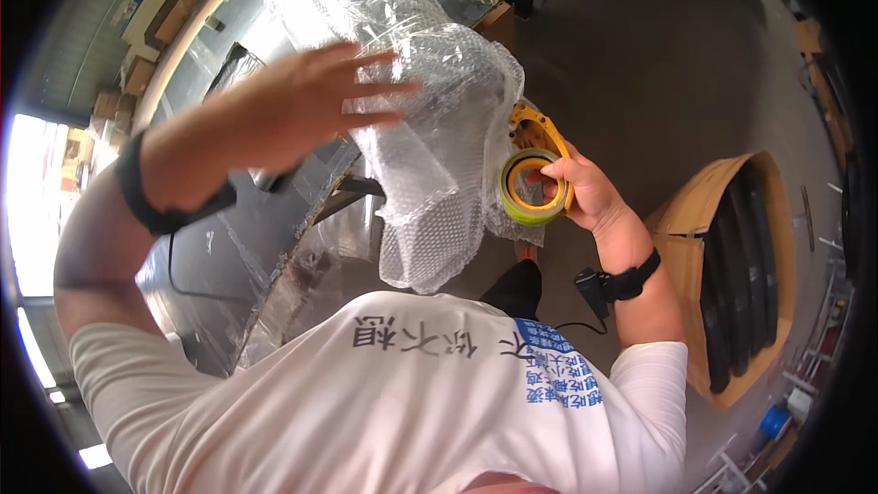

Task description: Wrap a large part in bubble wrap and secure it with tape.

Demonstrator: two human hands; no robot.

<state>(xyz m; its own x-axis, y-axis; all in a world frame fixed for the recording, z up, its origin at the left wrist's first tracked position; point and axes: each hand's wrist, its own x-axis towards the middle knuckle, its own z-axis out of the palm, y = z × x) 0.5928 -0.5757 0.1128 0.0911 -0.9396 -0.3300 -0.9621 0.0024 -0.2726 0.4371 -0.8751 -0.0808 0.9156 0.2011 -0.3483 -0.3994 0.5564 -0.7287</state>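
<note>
A large sheet of clear bubble wrap [430, 183] drapes over the edge of the table and hangs down in front of me. Over its left part my left hand [320, 96] hovers with fingers spread, slightly blurred, holding nothing; whether it touches the wrap I cannot tell. My right hand [583, 185] grips a yellow tape dispenser [551, 134] just right of the hanging wrap. A roll of yellow-green tape [533, 214] sits on the dispenser, and my fingers reach into its ring. The dispenser's far end is close against the wrap's right edge.
The dark tabletop [215, 247] extends to my left, with loose plastic film along its edge. On the floor [631, 64] at right stands an open cardboard box [681, 265] holding several long black rolls. Small cartons [114, 105] are stacked at the far left.
</note>
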